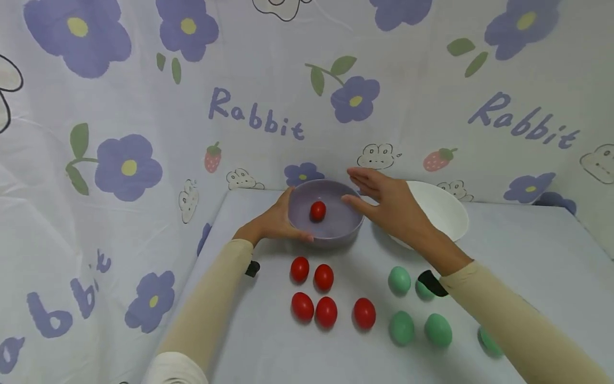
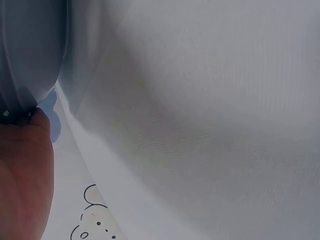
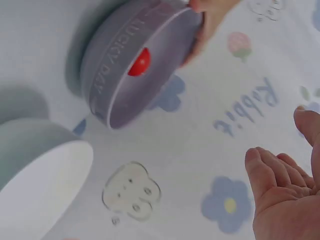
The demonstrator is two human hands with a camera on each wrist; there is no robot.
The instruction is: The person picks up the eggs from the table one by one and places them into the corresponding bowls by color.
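My left hand [image 1: 274, 220] grips the left side of a purple bowl [image 1: 331, 242], thumb along the near rim and fingers round the far left. One red egg [image 1: 318, 211] lies inside this bowl, and raised "LUCKY DAY" lettering shows on its outer wall in the right wrist view. Over the bowl's right rim, my right hand [image 1: 390, 202] hovers with fingers extended, thumb apart and nothing held. It also overlaps part of a white bowl [image 1: 453, 213] in the head view. Part of the left hand [image 2: 25, 175] appears against the bowl's underside [image 2: 32, 50] in the left wrist view.
Several red eggs [image 1: 326, 312] lie on the white-covered table [image 1: 268, 341] in front of the purple bowl. To their right are several green eggs [image 1: 402, 328], some partly hidden by the right forearm. A flower-patterned cloth [image 1: 268, 64] hangs behind the table.
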